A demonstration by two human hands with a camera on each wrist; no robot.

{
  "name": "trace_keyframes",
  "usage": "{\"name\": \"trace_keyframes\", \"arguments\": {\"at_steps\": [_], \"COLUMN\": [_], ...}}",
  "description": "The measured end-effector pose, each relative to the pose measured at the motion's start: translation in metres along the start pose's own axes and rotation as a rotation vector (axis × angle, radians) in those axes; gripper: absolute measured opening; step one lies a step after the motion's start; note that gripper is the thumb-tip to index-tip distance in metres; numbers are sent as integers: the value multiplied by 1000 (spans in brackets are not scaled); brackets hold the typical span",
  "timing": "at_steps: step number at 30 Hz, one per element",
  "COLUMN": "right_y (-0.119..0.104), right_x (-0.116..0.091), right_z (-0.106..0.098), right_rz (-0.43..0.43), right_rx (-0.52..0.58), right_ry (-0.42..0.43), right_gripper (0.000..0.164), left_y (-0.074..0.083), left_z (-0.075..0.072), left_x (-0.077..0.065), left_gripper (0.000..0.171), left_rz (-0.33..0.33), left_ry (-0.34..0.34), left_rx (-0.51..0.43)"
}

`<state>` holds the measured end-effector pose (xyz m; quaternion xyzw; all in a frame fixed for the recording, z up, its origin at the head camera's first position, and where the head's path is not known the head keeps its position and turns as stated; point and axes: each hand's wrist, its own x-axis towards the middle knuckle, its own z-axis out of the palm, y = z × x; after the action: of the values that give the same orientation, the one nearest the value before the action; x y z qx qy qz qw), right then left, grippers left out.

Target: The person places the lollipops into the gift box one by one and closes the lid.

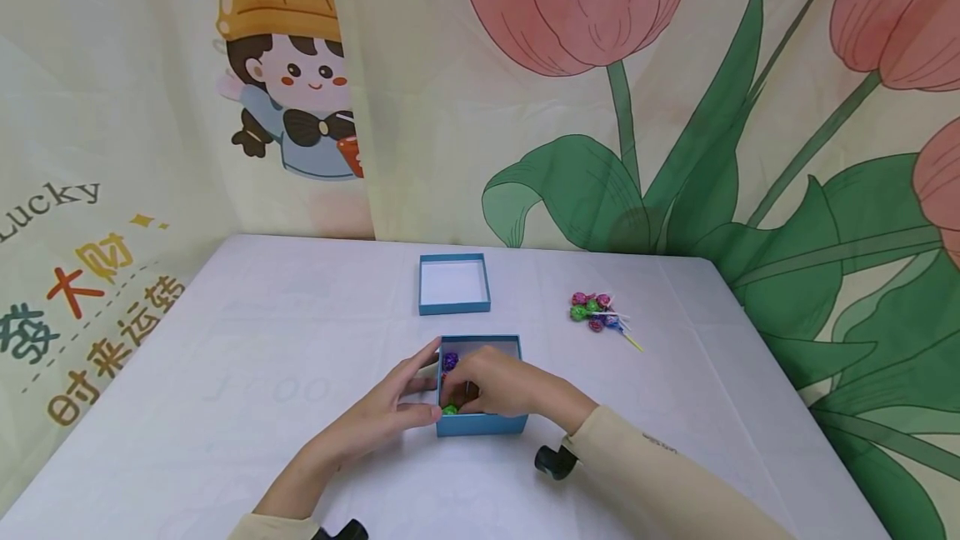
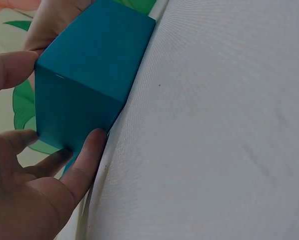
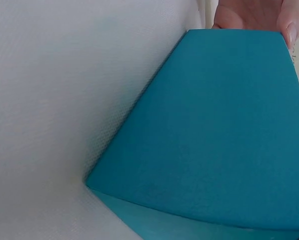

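A blue box [image 1: 483, 426] with a pale inside sits on the table in the head view. At its left side, my left hand [image 1: 382, 407] rests its fingertips and thumb on the wall, the fingers fairly straight. In the left wrist view the fingers [image 2: 89, 155] spread along the blue side near the bottom edge. My right hand [image 1: 491, 382] reaches down into the box with bent fingers; I cannot tell what is between its fingertips. Beside it in the box show a purple-wrapped lollipop [image 1: 450, 362] and a green-wrapped lollipop [image 1: 450, 410].
A shallow blue lid [image 1: 454, 307] lies inside up behind the box. Back right on the white-covered table [image 1: 285, 340] is a small heap of lollipops [image 1: 592, 309] in pink, green and blue wrappers, sticks pointing right. A printed cloth [image 1: 420, 107] hangs behind the table.
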<state>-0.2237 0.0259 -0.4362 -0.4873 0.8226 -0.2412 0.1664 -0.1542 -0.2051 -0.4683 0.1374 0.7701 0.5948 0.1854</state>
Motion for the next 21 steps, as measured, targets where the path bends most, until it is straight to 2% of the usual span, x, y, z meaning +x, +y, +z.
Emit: {"name": "trace_keyframes", "arguments": {"at_steps": [6, 10, 16, 21], "right_y": [0, 1, 9, 25], "right_x": [-3, -10, -28, -45], "right_z": [-4, -15, -44, -70], "right_rz": [-3, 8, 59, 103], "right_rx": [15, 13, 5, -8], "right_ry": [2, 29, 134, 233], "right_gripper": [16, 16, 21, 24], "left_y": [1, 1, 2, 2], "left_z": [1, 1, 1, 2], "left_x": [0, 0, 1, 2], "left_gripper": [89, 89, 89, 90], "left_rz": [-3, 3, -14, -26], "left_ry": [-1, -2, 13, 24], "left_rx": [-2, -4, -3, -2]}}
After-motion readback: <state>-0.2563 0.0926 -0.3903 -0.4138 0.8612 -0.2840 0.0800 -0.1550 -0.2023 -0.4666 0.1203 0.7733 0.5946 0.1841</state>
